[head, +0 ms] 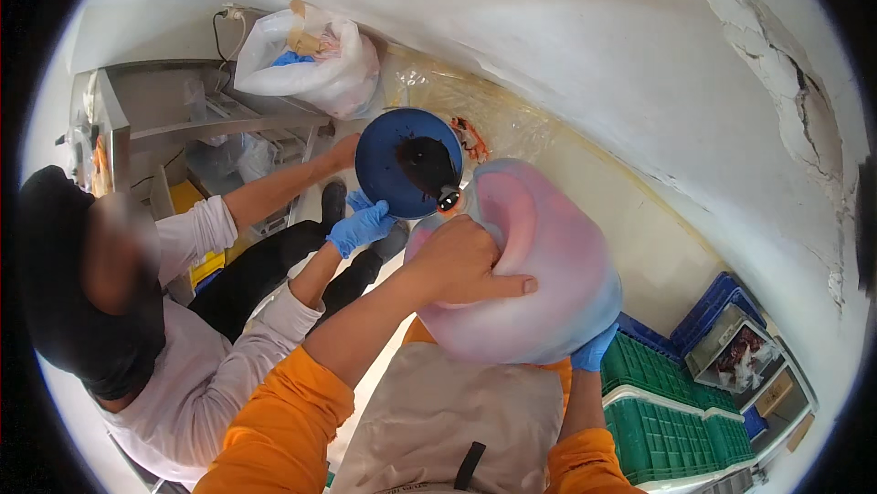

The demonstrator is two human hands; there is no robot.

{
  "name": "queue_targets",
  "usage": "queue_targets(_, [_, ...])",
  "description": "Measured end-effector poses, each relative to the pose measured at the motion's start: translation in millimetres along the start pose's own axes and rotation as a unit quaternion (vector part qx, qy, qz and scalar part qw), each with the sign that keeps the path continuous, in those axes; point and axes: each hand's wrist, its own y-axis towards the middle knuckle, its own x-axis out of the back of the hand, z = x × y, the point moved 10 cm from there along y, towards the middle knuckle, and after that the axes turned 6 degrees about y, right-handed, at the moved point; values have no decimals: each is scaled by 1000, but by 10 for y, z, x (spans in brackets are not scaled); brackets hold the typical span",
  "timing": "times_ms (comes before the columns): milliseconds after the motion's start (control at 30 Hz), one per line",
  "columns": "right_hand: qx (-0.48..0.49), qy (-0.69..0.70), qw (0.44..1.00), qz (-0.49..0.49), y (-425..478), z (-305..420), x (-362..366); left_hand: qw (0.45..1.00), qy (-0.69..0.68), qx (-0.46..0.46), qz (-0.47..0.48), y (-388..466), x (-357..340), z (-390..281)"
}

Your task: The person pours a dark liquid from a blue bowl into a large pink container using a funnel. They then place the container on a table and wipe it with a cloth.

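Note:
My bare left hand (459, 261) grips the handle area of a large translucent plastic jerrycan (541, 316), tinted pink and bluish. My right hand (595, 349), in a blue glove, holds the can low at its far end. The can is tipped toward a blue round bowl (380, 165), its open mouth (449, 199) at the bowl's near rim. Dark liquid (428, 161) shows in the mouth and lies pooled in the bowl. A co-worker's blue-gloved hand (363, 225) and bare hand (344, 151) hold the bowl from the left.
Beside me on the left is the co-worker (185, 357). An open white plastic bag (308, 76) stands beyond the bowl. Clear plastic film (510, 127) with red scraps (471, 139) lies near the wall (616, 69). Green crates (658, 432) are stacked at right.

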Motion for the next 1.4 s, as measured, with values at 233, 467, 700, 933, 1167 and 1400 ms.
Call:
queue_targets(233, [10,-13,1000,16,75,31,39,1000,6,-3,-2,25,-2,-4])
queue_targets(467, [11,-5,1000,2,109,32,109,999,0,-17,-29,27,55,-27])
queue_targets(700, [13,-16,1000,-3,84,50,102,1000,2,-5,-14,5,45,-9])
queue_targets(933, [11,3,1000,15,75,43,67,999,-2,-10,-30,0,43,-6])
queue_targets(1167, [11,14,1000,7,47,42,46,1000,-6,-3,-14,1,29,0])
queue_targets(1400, [6,32,999,10,42,35,22,1000,2,-5,-18,-10,33,4])
